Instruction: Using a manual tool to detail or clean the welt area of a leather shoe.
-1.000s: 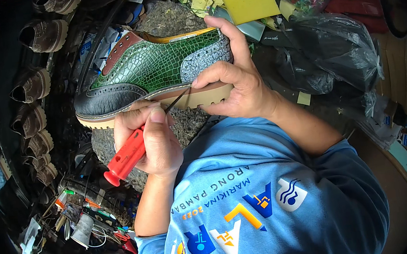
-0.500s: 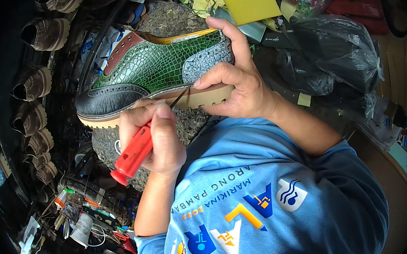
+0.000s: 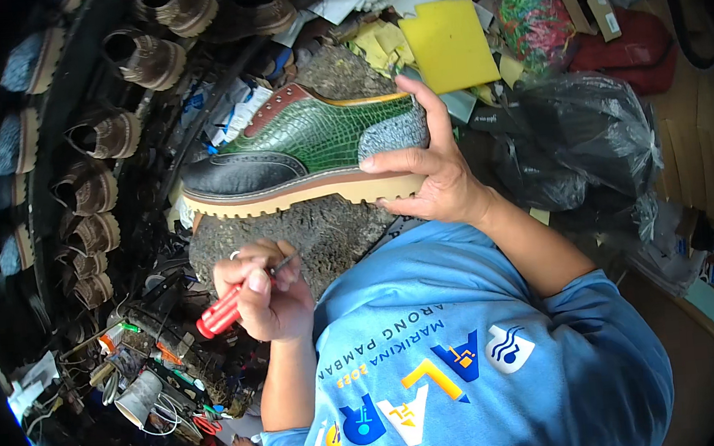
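A low shoe (image 3: 291, 152) in green scale-patterned leather has a black toe, a grey speckled heel patch and a thick tan lugged sole. It lies on its side with the sole toward me, above a rough dark stone-like block (image 3: 290, 237). My right hand (image 3: 432, 161) grips its heel end, fingers at the heel and along the sole edge. Below the toe, apart from the shoe, my left hand (image 3: 265, 290) is closed around a red-handled awl (image 3: 220, 313). The awl's thin dark shaft points up and right; its tip is blurred.
Brown shoes (image 3: 103, 133) line a rack on the left, with grey ones behind. Tools and a white cup (image 3: 141, 399) clutter the lower left. Yellow sheets (image 3: 448, 45) lie beyond the shoe. A black plastic bag (image 3: 570, 136) and a red pouch (image 3: 622, 51) are on the right.
My left hand has drawn the awl away from the sole edge, down toward me. The shoe, still in my right hand, appears lower and farther right as the view shifts.
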Demonstrator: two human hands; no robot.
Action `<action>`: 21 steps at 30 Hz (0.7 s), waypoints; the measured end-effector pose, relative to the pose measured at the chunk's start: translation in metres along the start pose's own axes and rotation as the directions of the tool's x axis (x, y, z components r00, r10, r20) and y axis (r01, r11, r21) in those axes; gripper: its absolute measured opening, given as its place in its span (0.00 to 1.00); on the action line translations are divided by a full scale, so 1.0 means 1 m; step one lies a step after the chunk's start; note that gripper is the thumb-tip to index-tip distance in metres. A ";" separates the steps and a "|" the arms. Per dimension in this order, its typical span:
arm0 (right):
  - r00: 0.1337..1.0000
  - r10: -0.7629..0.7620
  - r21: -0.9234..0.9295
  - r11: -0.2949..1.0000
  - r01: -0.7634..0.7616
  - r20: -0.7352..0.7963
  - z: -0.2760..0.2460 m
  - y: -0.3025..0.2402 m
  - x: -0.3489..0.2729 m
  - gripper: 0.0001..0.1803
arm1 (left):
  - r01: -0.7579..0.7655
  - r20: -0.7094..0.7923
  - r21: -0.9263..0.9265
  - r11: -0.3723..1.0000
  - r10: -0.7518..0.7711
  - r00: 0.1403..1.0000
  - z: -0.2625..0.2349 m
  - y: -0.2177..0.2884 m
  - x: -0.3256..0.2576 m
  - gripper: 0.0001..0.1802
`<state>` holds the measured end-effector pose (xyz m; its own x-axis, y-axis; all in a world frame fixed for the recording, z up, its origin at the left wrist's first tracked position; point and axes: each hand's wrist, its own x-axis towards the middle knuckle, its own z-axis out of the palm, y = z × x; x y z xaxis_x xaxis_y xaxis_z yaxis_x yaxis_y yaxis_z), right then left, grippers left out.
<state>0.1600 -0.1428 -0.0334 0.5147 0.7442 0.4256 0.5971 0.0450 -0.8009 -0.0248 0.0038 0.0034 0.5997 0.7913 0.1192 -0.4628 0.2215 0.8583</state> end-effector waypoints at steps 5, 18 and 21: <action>1.000 -0.003 0.010 1.000 0.003 0.005 0.002 -0.002 -0.003 0.36 | -0.004 -0.142 0.015 1.000 0.006 0.990 -0.041 0.004 -0.035 0.06; 0.996 -0.090 0.058 0.994 0.090 -0.005 0.002 0.012 -0.006 0.22 | 0.107 -0.375 0.061 0.992 -0.076 0.924 -0.080 -0.012 -0.065 0.07; 0.996 -0.088 0.092 0.992 0.089 -0.016 0.004 0.015 -0.008 0.19 | 0.097 -0.354 0.053 0.994 -0.072 0.932 -0.087 -0.015 -0.068 0.07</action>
<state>0.1625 -0.1455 -0.0507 0.4698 0.7266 0.5014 0.5818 0.1723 -0.7949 -0.1147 -0.0038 -0.0610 0.3613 0.9237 -0.1275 -0.3672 0.2667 0.8911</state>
